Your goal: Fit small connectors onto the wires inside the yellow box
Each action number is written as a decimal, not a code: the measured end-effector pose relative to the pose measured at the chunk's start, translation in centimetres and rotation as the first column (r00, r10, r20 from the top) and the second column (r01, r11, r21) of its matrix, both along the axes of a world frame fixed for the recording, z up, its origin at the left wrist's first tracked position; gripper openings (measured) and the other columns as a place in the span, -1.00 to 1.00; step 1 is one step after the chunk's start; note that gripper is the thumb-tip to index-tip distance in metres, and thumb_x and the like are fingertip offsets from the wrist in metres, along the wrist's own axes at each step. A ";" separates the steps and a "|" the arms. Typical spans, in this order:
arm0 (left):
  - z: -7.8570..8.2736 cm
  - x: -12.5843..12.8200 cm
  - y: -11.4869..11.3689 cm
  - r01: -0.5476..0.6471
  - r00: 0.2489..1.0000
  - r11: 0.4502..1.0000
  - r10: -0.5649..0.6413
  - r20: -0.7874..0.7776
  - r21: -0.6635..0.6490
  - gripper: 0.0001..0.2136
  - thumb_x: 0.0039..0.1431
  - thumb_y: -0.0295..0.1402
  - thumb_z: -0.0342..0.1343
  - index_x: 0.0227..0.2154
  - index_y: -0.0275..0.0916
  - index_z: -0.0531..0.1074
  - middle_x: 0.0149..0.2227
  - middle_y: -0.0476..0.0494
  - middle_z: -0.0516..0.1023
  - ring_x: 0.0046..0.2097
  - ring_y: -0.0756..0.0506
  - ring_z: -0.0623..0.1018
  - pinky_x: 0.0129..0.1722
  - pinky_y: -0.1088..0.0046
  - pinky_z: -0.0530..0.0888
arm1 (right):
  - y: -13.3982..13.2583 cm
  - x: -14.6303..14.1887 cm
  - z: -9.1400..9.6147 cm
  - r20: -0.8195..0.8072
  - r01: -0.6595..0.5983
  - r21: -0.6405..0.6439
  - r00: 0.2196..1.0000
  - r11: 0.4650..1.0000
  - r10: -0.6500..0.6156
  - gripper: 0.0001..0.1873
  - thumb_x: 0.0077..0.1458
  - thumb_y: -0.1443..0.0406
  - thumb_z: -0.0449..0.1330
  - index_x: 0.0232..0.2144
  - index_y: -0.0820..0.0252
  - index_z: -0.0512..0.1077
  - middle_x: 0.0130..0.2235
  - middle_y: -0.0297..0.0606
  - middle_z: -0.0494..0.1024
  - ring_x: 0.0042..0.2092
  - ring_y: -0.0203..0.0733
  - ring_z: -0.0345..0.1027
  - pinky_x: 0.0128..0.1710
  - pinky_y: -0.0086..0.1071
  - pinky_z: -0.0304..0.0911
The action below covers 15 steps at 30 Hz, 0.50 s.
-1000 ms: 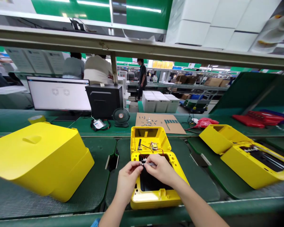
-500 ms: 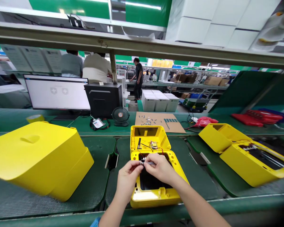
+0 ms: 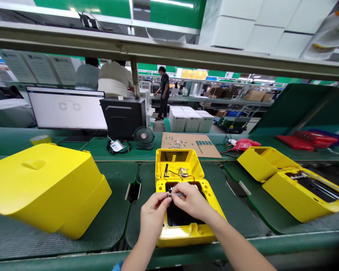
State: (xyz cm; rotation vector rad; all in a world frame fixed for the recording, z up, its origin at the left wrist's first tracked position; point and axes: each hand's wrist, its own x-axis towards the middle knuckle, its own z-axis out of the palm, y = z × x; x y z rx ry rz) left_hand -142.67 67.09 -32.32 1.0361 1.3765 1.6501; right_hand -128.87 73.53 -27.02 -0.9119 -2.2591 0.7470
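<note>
An open yellow plastic housing [image 3: 186, 231] lies on the green mat in front of me, its rear half [image 3: 177, 163] holding a small circuit board with red and black wires. Above its dark opening, my left hand [image 3: 153, 213] and my right hand [image 3: 191, 201] pinch a small metal and black connector [image 3: 171, 194] between their fingertips. The wires run from the part back into the housing.
A large closed yellow case [image 3: 45, 188] sits at the left, another open yellow housing [image 3: 293, 184] at the right. Behind stand a monitor [image 3: 67, 109], a black box [image 3: 124, 117], a small fan [image 3: 143, 137] and a cardboard sheet with screws [image 3: 190, 145]. People stand beyond the bench.
Both hands stay on the small connector over the housing. The view has shifted slightly; nothing else has moved.
</note>
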 end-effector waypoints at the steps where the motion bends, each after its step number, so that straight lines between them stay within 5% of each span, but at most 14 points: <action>1: -0.1 0.1 -0.1 -0.014 0.999 1.000 0.015 -0.033 0.017 -0.84 0.00 -0.25 0.23 -0.35 -0.18 0.56 -0.29 -0.10 0.57 -0.22 -0.07 0.53 -0.15 0.46 0.48 | 0.0 0.0 0.0 0.001 -0.003 0.000 1.000 1.000 0.003 -0.90 0.03 0.37 0.11 -0.50 0.17 0.37 -0.48 -0.38 0.42 -0.38 -0.31 0.25 -0.36 -0.43 0.11; 15: -0.4 1.1 -0.7 -0.093 0.874 0.967 0.193 -0.445 0.237 -0.81 0.15 -0.40 0.10 -0.19 -0.16 0.54 -0.22 -0.14 0.58 -0.18 -0.08 0.55 -0.08 0.47 0.49 | 0.0 0.3 -0.1 0.043 -0.029 -0.058 0.999 0.998 0.031 -0.86 0.07 0.35 0.07 -0.52 0.18 0.29 -0.51 -0.42 0.35 -0.41 -0.35 0.21 -0.40 -0.46 0.07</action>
